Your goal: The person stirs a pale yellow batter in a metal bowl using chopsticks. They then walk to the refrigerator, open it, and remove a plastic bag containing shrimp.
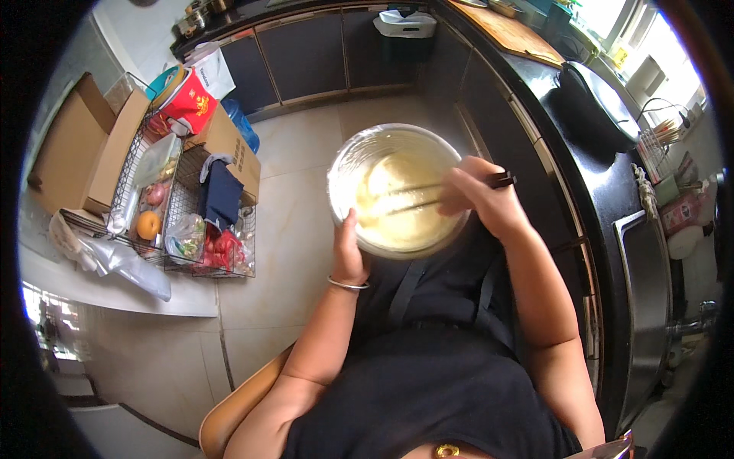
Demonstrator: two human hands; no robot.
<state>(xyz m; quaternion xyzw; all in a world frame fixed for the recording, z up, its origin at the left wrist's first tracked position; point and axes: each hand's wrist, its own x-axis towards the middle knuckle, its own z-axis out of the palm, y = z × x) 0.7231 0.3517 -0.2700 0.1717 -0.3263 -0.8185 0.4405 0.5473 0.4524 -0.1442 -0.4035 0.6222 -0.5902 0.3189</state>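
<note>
A round bowl with a pale yellow, wet mixture in it is held out in front of my lap. My left hand grips its near left side, the thumb up along the rim and the fingers hidden beneath. In my right hand, closed over the bowl's right side, is a pair of dark chopsticks. Their tips reach into the mixture, and their thick ends stick out to the right of my fist. The right fingers and the chopsticks are slightly blurred.
Wire storage racks with produce, bags and a cardboard box stand at the left. Along the right runs a black counter with a cutting board, a black appliance and a sink. A bin is at the back.
</note>
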